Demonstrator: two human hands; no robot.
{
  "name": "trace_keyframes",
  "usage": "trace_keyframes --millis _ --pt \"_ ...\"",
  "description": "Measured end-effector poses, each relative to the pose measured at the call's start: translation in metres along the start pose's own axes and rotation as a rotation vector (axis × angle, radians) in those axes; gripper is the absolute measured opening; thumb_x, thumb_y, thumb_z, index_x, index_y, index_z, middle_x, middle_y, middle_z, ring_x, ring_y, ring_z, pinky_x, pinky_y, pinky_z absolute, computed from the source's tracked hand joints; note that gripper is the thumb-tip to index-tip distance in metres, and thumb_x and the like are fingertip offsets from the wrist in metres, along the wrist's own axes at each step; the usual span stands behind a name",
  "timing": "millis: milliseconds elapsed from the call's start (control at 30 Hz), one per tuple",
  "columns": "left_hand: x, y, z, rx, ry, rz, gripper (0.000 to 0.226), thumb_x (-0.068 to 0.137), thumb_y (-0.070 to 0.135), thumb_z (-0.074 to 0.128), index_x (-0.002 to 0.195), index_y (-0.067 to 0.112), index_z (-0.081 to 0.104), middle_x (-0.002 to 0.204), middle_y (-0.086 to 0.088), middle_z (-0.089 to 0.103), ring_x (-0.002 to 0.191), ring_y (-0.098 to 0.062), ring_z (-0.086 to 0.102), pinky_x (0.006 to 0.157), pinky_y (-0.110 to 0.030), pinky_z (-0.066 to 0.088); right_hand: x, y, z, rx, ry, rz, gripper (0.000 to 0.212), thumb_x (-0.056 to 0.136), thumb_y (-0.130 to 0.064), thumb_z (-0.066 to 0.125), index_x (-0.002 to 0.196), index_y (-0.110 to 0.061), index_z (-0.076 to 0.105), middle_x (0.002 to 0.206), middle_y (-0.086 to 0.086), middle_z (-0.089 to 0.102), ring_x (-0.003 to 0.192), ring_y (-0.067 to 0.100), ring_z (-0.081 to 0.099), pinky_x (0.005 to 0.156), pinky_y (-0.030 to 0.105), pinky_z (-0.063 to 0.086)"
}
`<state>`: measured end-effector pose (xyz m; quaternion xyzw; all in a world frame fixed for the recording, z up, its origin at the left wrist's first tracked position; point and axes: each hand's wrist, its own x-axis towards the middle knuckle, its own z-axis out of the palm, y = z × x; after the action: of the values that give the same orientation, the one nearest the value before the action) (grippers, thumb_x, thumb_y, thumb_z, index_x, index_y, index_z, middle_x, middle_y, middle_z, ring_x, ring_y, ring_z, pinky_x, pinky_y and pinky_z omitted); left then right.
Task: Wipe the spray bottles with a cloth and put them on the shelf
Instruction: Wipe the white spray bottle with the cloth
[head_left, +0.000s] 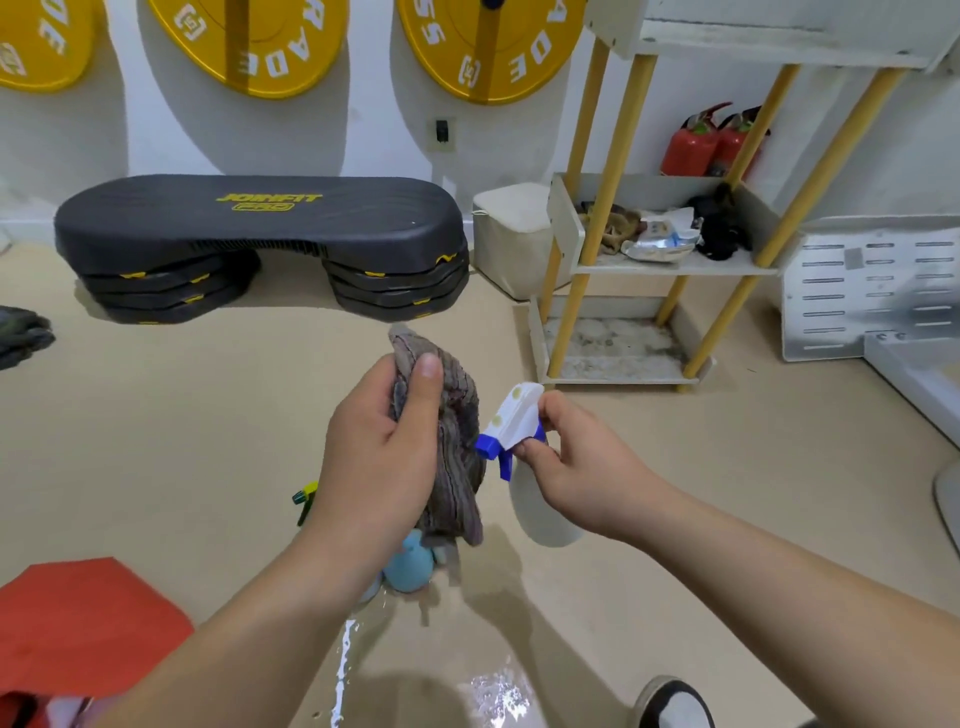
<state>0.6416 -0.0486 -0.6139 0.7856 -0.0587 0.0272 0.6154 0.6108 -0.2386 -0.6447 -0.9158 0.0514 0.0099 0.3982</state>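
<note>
Bottle (543, 514) of white plastic, its spray head white and blue, hangs tilted above a tan floor (727, 493), nozzle pointing left toward a cloth (452, 467). The right hand (576, 462) grips it at the neck, fingers curled under the spray head and thumb on top. The left hand (374, 457) is wrapped around the bunched grey-brown striped cloth, thumb pressed on its upper fold, just beside the nozzle; whether cloth and nozzle touch cannot be told. Below the left wrist, a blue bottle (410, 561) stands on the floor, mostly hidden by the cloth's hanging end, and a green-and-yellow trigger (305, 496) shows at the wrist's left edge. The shelf (675, 267), white tiers on yellow posts, stands at the right, well apart from the hands; its middle tier holds a brown rag, a silvery packet and something black, and its stained bottom tier lies bare. A white bin (511, 239) sits against its left side, two red extinguishers (696, 148) behind it. A black step platform (260, 223) rests by the wall under yellow weight plates (493, 47). A red mat (78, 623) lies lower left, and a wet patch (498, 691) glistens near a black-and-white shoe (675, 701).
</note>
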Motion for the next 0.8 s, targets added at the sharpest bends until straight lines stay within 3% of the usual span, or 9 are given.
trace_keyframes --millis 67,133,233,367,500,633,700,767,800 --pt "-0.009 0.001 0.002 0.086 -0.083 0.183 0.036 0.108 0.046 0.047 0.085 0.022 0.06 0.076 -0.001 0.061 0.071 -0.009 0.061 0.068 -0.03 0.053 0.0 -0.001 0.003 -0.048 -0.016 -0.029 0.008 0.101 -0.018 0.054 0.107 -0.013 0.056 0.103 0.002 0.061 0.08 0.012 0.052 0.065 0.017 0.04" --pt "-0.014 -0.004 0.005 0.276 -0.206 0.347 0.028 0.106 0.049 0.043 0.093 0.032 0.06 0.094 0.014 0.06 0.098 -0.007 0.061 0.085 -0.03 0.05 0.002 -0.002 0.006 -0.084 -0.004 -0.061 0.011 0.099 -0.022 0.053 0.105 -0.012 0.055 0.099 0.002 0.06 0.082 0.012 0.052 0.071 0.029 0.043" --pt "-0.019 -0.011 0.01 0.336 -0.483 0.394 0.032 0.108 0.045 0.041 0.127 0.03 0.061 0.126 0.021 0.053 0.125 -0.004 0.051 0.101 -0.026 0.045 0.003 -0.006 0.006 -0.167 0.011 -0.08 0.031 0.088 -0.036 0.045 0.107 -0.016 0.056 0.101 0.002 0.065 0.095 0.022 0.06 0.08 0.044 0.053" --pt "-0.016 -0.015 0.012 0.386 -0.547 0.415 0.032 0.11 0.038 0.035 0.125 0.02 0.056 0.119 0.011 0.05 0.111 -0.013 0.056 0.09 -0.041 0.052 -0.002 -0.012 0.002 -0.213 -0.003 -0.104 0.031 0.082 -0.03 0.043 0.103 -0.01 0.055 0.093 0.007 0.065 0.087 0.029 0.06 0.075 0.048 0.052" --pt "0.002 -0.024 0.007 0.388 -0.54 0.322 0.03 0.107 0.029 0.041 0.124 0.013 0.061 0.114 0.006 0.06 0.11 -0.013 0.059 0.097 -0.041 0.049 -0.013 -0.023 0.004 -0.279 -0.099 -0.212 0.024 0.091 -0.028 0.049 0.107 -0.011 0.055 0.099 0.002 0.059 0.096 0.027 0.057 0.078 0.038 0.049" --pt "0.007 -0.022 0.011 0.055 -0.588 -0.095 0.039 0.111 0.027 0.049 0.15 0.03 0.056 0.139 0.015 0.066 0.127 0.001 0.06 0.116 -0.029 0.043 -0.01 -0.02 0.004 -0.34 -0.148 -0.189 0.013 0.099 -0.032 0.057 0.106 -0.025 0.049 0.087 -0.017 0.044 0.089 0.018 0.045 0.074 0.031 0.037" --pt "-0.009 -0.021 0.02 0.1 -0.443 -0.052 0.038 0.111 0.019 0.047 0.146 0.029 0.058 0.129 0.013 0.07 0.112 0.002 0.064 0.101 -0.012 0.045 -0.005 -0.015 0.002 -0.317 -0.122 -0.122 0.013 0.097 -0.03 0.056 0.096 -0.025 0.044 0.082 -0.013 0.047 0.084 0.02 0.047 0.072 0.036 0.043" --pt "-0.026 -0.022 0.026 0.227 -0.288 0.118 0.029 0.109 0.009 0.045 0.124 0.024 0.064 0.101 0.007 0.07 0.089 -0.01 0.062 0.074 -0.012 0.045 0.004 -0.01 0.0 -0.276 -0.075 -0.066 0.01 0.095 -0.027 0.055 0.093 -0.022 0.047 0.084 -0.007 0.054 0.083 0.024 0.053 0.073 0.042 0.05" --pt "-0.031 -0.023 0.027 0.262 -0.255 0.176 0.028 0.108 0.006 0.044 0.115 0.026 0.063 0.092 0.008 0.066 0.084 -0.012 0.059 0.068 -0.014 0.043 0.005 -0.009 -0.001 -0.273 -0.064 -0.064 0.009 0.095 -0.026 0.054 0.093 -0.021 0.048 0.085 -0.004 0.056 0.083 0.025 0.053 0.072 0.043 0.05"
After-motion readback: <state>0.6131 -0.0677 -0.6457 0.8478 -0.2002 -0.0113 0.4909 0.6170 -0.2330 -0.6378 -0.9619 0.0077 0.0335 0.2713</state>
